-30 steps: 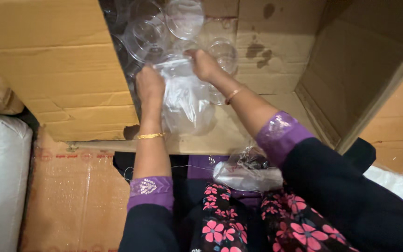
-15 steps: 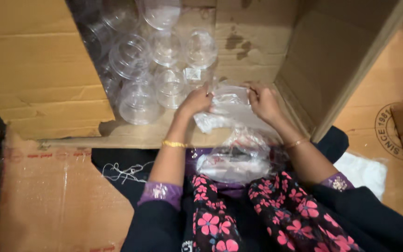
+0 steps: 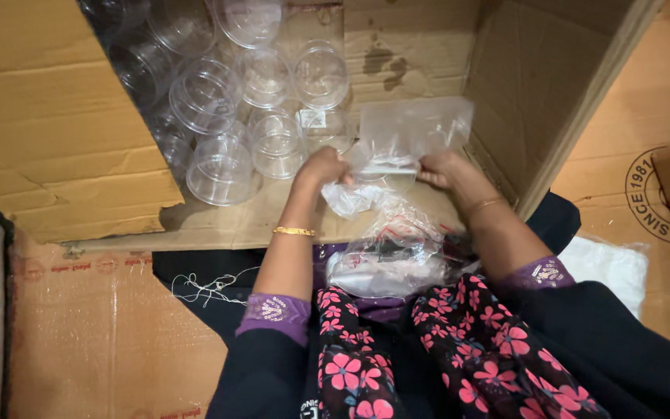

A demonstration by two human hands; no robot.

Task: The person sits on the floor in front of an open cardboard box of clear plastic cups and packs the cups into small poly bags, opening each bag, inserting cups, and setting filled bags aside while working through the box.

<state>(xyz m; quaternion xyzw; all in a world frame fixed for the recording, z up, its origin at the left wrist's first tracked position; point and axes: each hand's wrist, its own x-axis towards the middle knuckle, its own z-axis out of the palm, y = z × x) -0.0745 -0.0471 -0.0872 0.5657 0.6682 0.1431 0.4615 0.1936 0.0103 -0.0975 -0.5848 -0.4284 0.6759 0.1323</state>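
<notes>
**Two hands hold a clear bag in a big box**

In the upper left of the frame, clear cups [image 3: 222,167] lie piled inside a cardboard box [image 3: 48,132]. In the middle, the left hand [image 3: 321,167] is closed on one side of a clear bag [image 3: 409,136]. The right hand [image 3: 442,167] pinches the other side. The bag sits just above the hands, near the box's right wall. Lower down, a crumpled bag [image 3: 393,260] rests on the person's lap.
</notes>
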